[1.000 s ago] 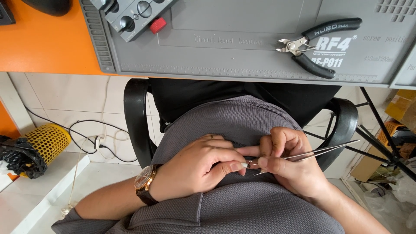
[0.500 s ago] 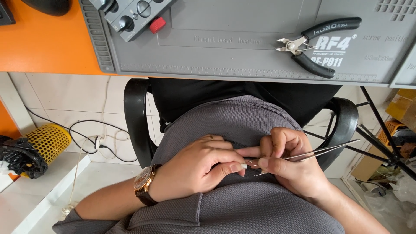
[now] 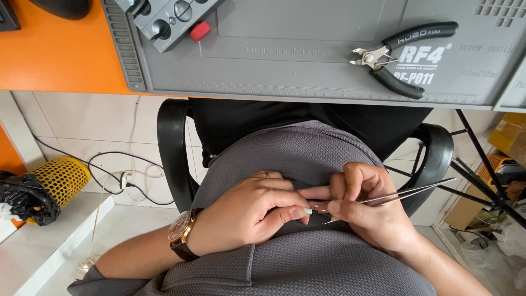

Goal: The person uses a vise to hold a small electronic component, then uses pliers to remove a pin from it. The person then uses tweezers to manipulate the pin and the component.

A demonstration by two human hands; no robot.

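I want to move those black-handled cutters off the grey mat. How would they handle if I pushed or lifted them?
The cutters lie flat on the grey mat, so a push would probably slide them, not roll them. Their handles are spread open, so they may pivot or swing shut when lifted by one side. The handles look rubbery, likely giving a sure grip; the metal head probably makes them front-heavy.

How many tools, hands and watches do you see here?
Tools: 2 (tweezers, black-handled cutters)
Hands: 2 (left hand, right hand)
Watches: 1 (wristwatch)
Total: 5
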